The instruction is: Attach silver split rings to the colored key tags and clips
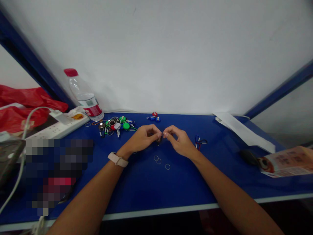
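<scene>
The blue desk (146,189) carries the work. Left of the grips lies a heap of key tags (117,125); right of them, small carabiners (199,142); below them, three metal rings (158,161). The left grip (140,140) and right grip (178,142) are pressed together at the fingertips, pinching a small dark piece (159,139), partly hidden. Steady, close fingertip pressure suits a part this small.

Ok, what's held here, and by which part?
Left hand and right hand pinch a small dark object at its top between their fingers; exactly what, I can't tell.
</scene>
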Motion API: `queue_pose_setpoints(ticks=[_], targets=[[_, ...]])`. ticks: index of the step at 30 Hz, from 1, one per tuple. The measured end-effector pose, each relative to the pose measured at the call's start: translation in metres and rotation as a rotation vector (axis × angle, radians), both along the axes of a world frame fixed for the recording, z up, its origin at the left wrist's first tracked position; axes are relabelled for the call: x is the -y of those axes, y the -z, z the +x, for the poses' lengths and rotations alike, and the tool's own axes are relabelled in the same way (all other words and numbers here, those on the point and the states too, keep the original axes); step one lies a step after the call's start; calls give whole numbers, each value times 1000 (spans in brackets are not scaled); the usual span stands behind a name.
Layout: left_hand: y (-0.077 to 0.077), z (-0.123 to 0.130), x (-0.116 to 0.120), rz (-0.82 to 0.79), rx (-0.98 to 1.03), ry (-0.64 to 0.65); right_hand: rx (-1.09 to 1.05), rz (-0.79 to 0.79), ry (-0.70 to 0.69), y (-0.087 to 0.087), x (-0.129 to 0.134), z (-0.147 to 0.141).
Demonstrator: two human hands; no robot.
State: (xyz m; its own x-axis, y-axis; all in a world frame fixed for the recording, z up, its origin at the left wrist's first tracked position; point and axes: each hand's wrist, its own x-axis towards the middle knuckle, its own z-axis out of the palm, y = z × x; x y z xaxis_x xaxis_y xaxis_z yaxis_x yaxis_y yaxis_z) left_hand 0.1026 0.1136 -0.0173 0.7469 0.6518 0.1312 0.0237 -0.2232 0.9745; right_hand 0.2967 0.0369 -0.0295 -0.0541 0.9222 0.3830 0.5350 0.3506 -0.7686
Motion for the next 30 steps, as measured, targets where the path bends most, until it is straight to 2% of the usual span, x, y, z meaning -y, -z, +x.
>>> queue_pose_setpoints(ticks=[1,3,6,9,13,16,22,27,30], targets=[[-3,-3,-3,10,11,-17,7,-4,1,-1,0,0],[-8,-11,-11,17,43,-146,30,-9,5,-2,1,-1],[-14,-24,-22,-81,32,-281,61,-4,12,-2,1,-1],[-13,-32,-29,-122,-152,-267,90,6,0,-1,1,0],[-5,-34,-33,-64,-300,-253,115,5,-14,0,0,2],[-4,-31,-30,-32,-257,-197,117,-18,-15,0,1,3],[-16,-24,-16,-94,-135,-19,146,-27,-25,1,0,3],[-16,-23,-17,-112,-87,-111,327,30,-121,7,-2,3],[-13,-24,-20,-102,-74,-147,485,10,-135,10,-2,0]])
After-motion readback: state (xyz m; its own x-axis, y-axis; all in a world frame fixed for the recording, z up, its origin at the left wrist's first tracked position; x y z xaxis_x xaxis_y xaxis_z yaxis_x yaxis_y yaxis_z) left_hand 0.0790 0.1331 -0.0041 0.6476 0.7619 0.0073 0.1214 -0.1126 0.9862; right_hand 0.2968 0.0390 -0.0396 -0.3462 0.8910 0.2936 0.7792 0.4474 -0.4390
